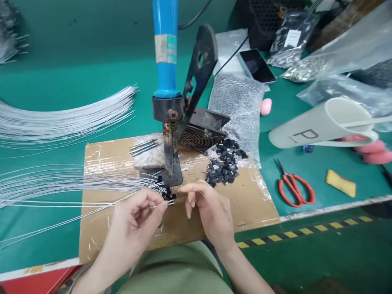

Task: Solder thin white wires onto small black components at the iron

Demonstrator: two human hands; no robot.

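My left hand (139, 222) pinches white wires (105, 204) near their bare tips, thumb against forefinger. To its right is my right hand (211, 210), forefinger stretched out towards the wire ends and the other fingers loosely bent. Nothing shows in its fingers, and a small gap separates the two hands. Just above them, a blue-handled soldering iron (167, 79) points tip down in a black metal stand (199, 61). More white wires ending in small black connectors (167, 194) lie beside the stand's base. A pile of loose black connectors (225, 163) sits beyond my right hand.
Cardboard (251, 200) lies under the work. A black fan (202, 130) stands behind the iron. On the right are red-handled scissors (295, 190), a yellow sponge (340, 183) and a tipped white mug (306, 124). Left, a wire bundle (76, 122); behind, bubble wrap (237, 102) and a phone (257, 65).
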